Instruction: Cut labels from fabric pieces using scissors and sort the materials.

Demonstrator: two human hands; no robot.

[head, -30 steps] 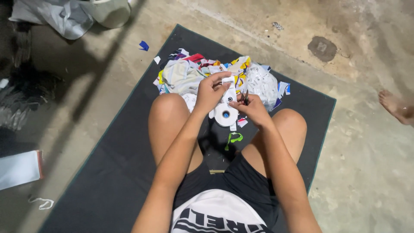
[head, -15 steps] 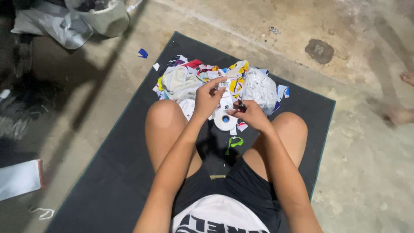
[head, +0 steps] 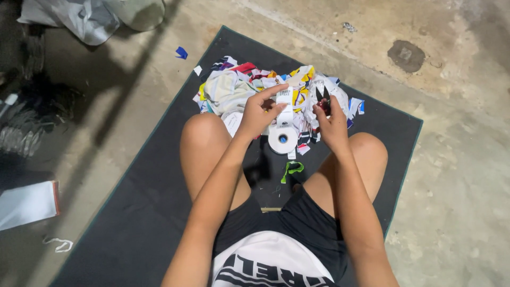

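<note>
White label strip (head: 285, 101) pinched in left hand (head: 258, 112), roll (head: 282, 139) dangling; right hand (head: 332, 123) grips small snips (head: 322, 99), apparently poised for cutting.

dark mat (head: 133, 212) on concrete floor (head: 467, 175), w/ green scrap (head: 291, 169), blue scrap (head: 181, 52), grey bag (head: 79, 18).

Beyond both hands, the scrap pile (head: 249, 87) blocks the way; below them, the tape roll (head: 282, 139) hangs between the knees; mat (head: 133, 212) lies open leftward.
</note>
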